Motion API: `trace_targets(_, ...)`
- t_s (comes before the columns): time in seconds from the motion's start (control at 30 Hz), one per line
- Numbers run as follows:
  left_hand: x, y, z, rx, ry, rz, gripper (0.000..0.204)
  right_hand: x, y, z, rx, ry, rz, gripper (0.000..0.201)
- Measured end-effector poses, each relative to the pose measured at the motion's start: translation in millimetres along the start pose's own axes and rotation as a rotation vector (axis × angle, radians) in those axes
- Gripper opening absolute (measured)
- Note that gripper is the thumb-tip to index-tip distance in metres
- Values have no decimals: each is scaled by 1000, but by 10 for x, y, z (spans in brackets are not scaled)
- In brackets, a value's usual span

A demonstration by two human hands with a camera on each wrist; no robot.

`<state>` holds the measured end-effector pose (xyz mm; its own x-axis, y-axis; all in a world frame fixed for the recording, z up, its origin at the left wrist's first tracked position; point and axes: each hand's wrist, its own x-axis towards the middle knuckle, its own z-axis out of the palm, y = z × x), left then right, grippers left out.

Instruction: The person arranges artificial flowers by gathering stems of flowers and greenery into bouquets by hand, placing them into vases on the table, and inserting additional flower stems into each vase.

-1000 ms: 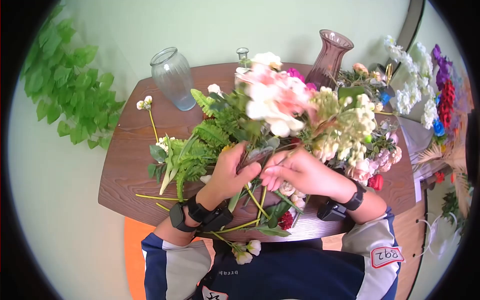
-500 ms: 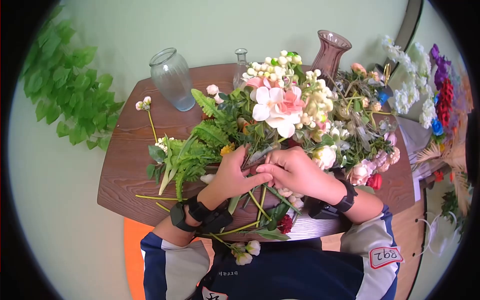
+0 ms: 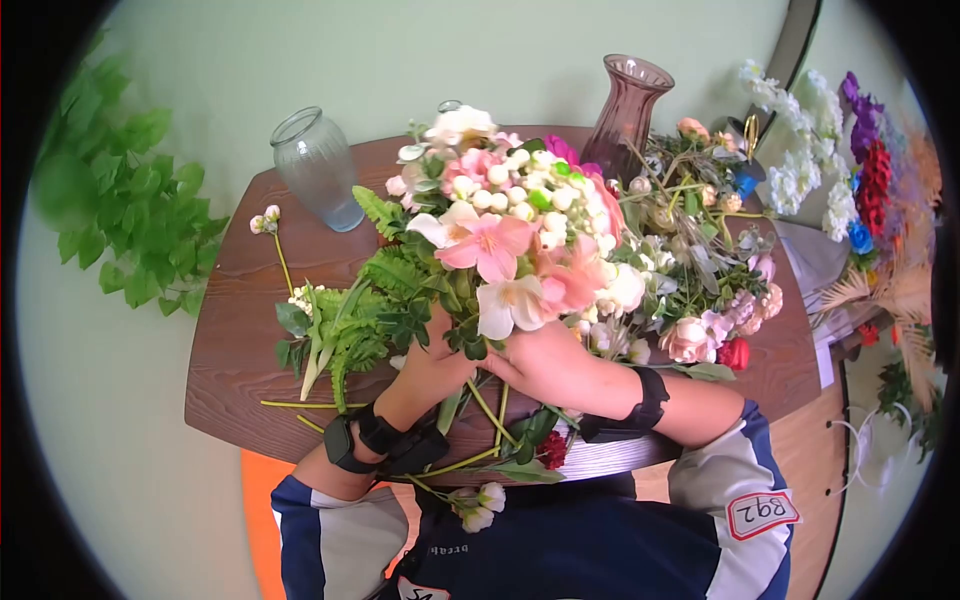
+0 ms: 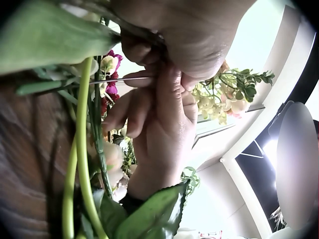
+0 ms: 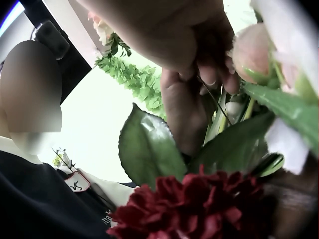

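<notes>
A bouquet of artificial flowers (image 3: pixel 490 250), with pink and white blossoms and white berries, leans towards me at the middle of the table. Beneath its heads my left hand (image 3: pixel 425 370) and right hand (image 3: pixel 550 368) meet, gripping the stems; the blossoms hide most of the fingers from above. In the left wrist view, the curled fingers of the right hand (image 4: pixel 164 129) press against those of the left (image 4: pixel 199 35), with a thin wire (image 4: pixel 122 79) running out from between them. A dark red flower (image 5: pixel 194 206) lies below the hands in the right wrist view.
A clear glass vase (image 3: pixel 318 170) and a purple glass vase (image 3: pixel 625 115) stand at the back of the wooden table (image 3: pixel 235 350). Fern leaves (image 3: pixel 355 330) lie on the left, loose flowers (image 3: pixel 700 300) on the right. White blooms (image 3: pixel 478 510) overhang the front edge.
The bouquet has swung left and its heads now tilt towards me, covering the fingers. My hands have drawn together under it. The head view has shifted slightly.
</notes>
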<state>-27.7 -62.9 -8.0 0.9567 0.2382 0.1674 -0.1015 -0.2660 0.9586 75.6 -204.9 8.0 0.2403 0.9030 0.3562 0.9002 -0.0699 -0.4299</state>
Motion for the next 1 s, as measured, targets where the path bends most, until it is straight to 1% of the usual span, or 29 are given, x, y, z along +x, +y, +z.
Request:
trace_targets(0.03,-22,58,69,4,139,-87,35,19,8,-14,-20,36,-67,30)
trace_targets(0.07,-5,124,81,7,139,-86,35,36,13,-30,-40,71,-134,32)
trace_targets(0.1,22,188,83,-30,160,-106,29,47,0,-58,-39,73,-135,32)
trace_targets(0.13,40,220,86,-67,180,-127,23,57,-28,-102,-42,49,-130,26)
trace_targets(0.17,47,192,78,67,224,-9,18,67,-58,-140,-44,25,-125,22)
trace_targets(0.2,52,160,57,69,221,-10,18,71,-73,-156,-46,1,-118,18)
trace_targets(0.27,47,110,6,-100,197,16,29,72,-67,-117,-46,14,-114,17)
trace_targets(0.3,42,124,-11,-58,208,-99,30,68,-66,-97,-47,25,-112,16)
trace_targets(0.33,23,143,20,-57,206,-101,30,67,-65,-89,-45,26,-110,16)
trace_targets(0.4,-13,173,115,-289,202,97,30,78,-59,-95,-82,92,-193,17)
trace_targets(0.47,-2,97,94,-262,190,104,27,73,-105,-148,-86,96,-178,18)
trace_targets(0.53,4,22,45,-182,178,196,22,85,-116,-163,-90,105,-164,19)
trace_targets(0.57,10,79,12,-120,135,175,23,94,-106,-162,-74,98,-169,19)
trace_targets(0.6,37,91,13,-120,132,174,23,91,-98,-162,-57,89,-173,19)
trace_targets(0.63,61,106,16,-270,146,270,22,87,-95,-160,-55,91,-170,19)
trace_targets(0.67,98,148,15,-419,160,364,20,88,-94,-156,-40,84,-231,19)
trace_targets(0.7,127,216,12,-441,206,433,25,93,-93,-149,-26,77,-294,19)
trace_targets(0.73,137,285,-32,-439,203,433,25,94,-95,-135,-25,80,-292,19)
trace_targets(0.8,135,381,-150,-644,230,367,28,89,-103,-94,33,79,-262,20)
trace_targets(0.83,146,419,-159,-600,271,374,25,90,-96,-87,35,77,-260,20)
trace_targets(0.87,156,412,-160,-601,273,372,25,100,-86,-83,23,87,-275,20)
trace_targets(0.93,161,366,-157,-663,306,345,24,113,-78,-79,13,91,-296,20)
trace_targets(1.0,160,288,-93,-660,319,344,24,114,-71,-95,6,-35,-373,21)
